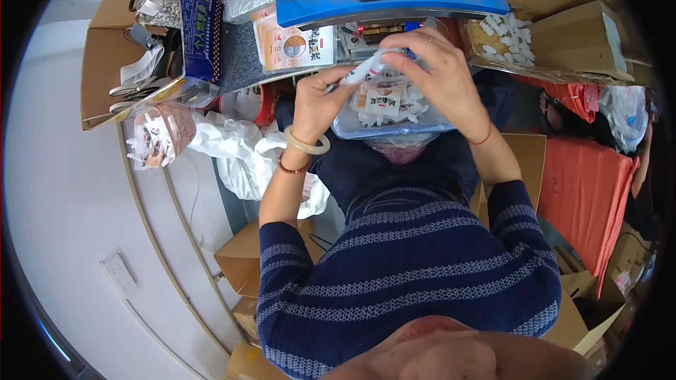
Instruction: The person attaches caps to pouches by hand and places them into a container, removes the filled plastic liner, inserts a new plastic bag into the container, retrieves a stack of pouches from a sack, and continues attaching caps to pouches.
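A small white printed pouch [365, 71] is held slanting between my two hands, above my lap. My left hand [318, 103] is closed on its lower end, thumb and fingers pinching it. At the upper end, the fingers of my right hand [438, 69] are bent and pinch the pouch. Just below lies a clear-blue tray [343, 129] on my lap, with several similar white pouches [386, 103] piled in it. Dark print and small orange marks show on them.
A blue machine press [394, 10] stands ahead, with printed cards [294, 46] at its left. An open carton of tools [134, 63] is at far left. White plastic pieces [507, 39] fill a box on the right. A red padded slab [581, 197] leans at right.
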Motion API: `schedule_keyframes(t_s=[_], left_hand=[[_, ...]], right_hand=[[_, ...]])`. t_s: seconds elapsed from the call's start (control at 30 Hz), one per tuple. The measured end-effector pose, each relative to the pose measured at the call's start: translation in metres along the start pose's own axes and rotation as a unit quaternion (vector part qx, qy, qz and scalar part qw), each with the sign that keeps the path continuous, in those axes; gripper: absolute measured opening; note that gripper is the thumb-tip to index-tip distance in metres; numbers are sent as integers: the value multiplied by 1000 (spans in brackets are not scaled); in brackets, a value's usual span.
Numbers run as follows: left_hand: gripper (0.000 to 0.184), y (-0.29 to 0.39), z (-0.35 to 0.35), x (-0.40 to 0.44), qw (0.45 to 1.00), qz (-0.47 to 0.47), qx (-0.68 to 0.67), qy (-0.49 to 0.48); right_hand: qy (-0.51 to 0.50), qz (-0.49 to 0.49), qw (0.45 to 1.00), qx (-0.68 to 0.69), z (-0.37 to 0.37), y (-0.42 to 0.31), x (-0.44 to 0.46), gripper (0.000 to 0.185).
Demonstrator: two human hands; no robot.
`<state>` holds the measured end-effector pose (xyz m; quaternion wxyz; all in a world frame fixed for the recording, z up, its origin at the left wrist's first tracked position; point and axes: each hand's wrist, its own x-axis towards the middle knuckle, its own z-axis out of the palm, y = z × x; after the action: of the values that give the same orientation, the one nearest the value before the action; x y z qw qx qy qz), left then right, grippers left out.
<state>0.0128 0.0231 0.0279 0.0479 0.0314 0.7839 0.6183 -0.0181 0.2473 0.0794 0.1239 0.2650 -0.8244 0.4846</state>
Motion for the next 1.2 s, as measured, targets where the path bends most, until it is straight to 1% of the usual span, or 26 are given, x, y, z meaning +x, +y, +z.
schedule_keyframes(t_s=[0.03, 0.07, 0.1, 0.13, 0.17, 0.2, 0.23, 0.27, 0.3, 0.33, 0.43, 0.53, 0.6, 0.67, 0.7, 0.73, 0.77, 0.8, 0.87, 0.9, 0.97, 1.0, 1.03, 1.1, 1.13, 1.2], left_hand=[[21, -4, -5, 3, 996, -42, -37, -71], [21, -9, -6, 4, 996, -46, -36, -73], [20, -17, -6, 6, 980, -102, -75, -153], [21, -24, -5, 10, 954, -155, -113, -231], [19, -33, 2, 12, 939, -176, -162, -247], [21, -42, 11, 13, 924, -193, -243, -224], [24, -46, 19, 16, 902, -209, -322, -199], [25, -48, 24, 22, 882, -260, -360, -156], [25, -50, 27, 33, 873, -263, -381, -152], [24, -51, 30, 42, 861, -270, -404, -148], [22, -56, 37, 62, 846, -284, -429, -140], [19, -52, 44, 60, 867, -252, -414, -116], [18, -52, 38, 55, 881, -239, -397, -95], [29, -58, 8, 46, 986, -106, -123, -22], [39, -57, -10, 48, 995, -65, -15, 75], [42, -59, -24, 50, 972, 104, 164, 133], [46, -62, -40, 52, 886, 266, 334, 181], [54, -100, -58, 49, 886, 241, 390, 66], [54, -106, -65, 32, 868, 252, 427, 9], [50, -117, -75, 29, 852, 271, 447, 33], [43, -104, -73, 20, 900, 209, 365, 113], [36, -91, -66, 18, 908, 197, 337, 151], [36, -79, -59, 16, 909, 196, 334, 153], [25, -57, -45, 7, 975, 29, 174, 135], [24, -48, -36, 6, 989, 24, 87, 119], [23, -30, -24, 1, 995, -4, 58, 84]], right_hand=[[-40, -7, 997, -66, -5, 5, 1, 18], [-98, 6, 992, -77, -12, 10, 3, 23], [-93, 9, 993, -77, -13, 15, -1, 23], [-149, 56, 985, -63, -12, 21, -5, 26], [-205, 100, 972, -49, -11, 28, -8, 29], [-195, 166, 967, 16, -9, 38, -10, 31], [-193, 165, 967, 15, -6, 52, -15, 31], [-78, 109, 985, -110, -5, 68, -21, 30], [37, 51, 971, -232, -8, 77, -27, 29], [6, 156, 940, -304, -24, 71, -25, 27], [52, 220, 862, -453, -60, 85, -20, 21], [18, 161, 869, -468, -66, 167, -36, 23], [-9, 200, 892, -404, -69, 167, -33, 25], [2, 213, 903, -373, -69, 173, -36, 24], [30, 208, 906, -367, -69, 162, -34, 22], [28, 207, 907, -365, -71, 164, -38, 22], [60, 197, 909, -363, -74, 168, -44, 22], [92, 185, 909, -361, -76, 169, -47, 23], [114, 177, 930, -303, -82, 133, -49, 25], [139, 172, 944, -244, -86, 111, -48, 27], [107, 182, 947, -243, -82, 79, -54, 26], [109, 132, 967, -190, -72, 66, -52, 23], [113, 80, 981, -135, -62, 54, -50, 20], [46, 122, 991, -16, -28, 40, -59, 17], [12, 163, 986, 45, -9, 34, -61, 18], [-25, 204, 973, 109, 11, 18, -51, 18]])
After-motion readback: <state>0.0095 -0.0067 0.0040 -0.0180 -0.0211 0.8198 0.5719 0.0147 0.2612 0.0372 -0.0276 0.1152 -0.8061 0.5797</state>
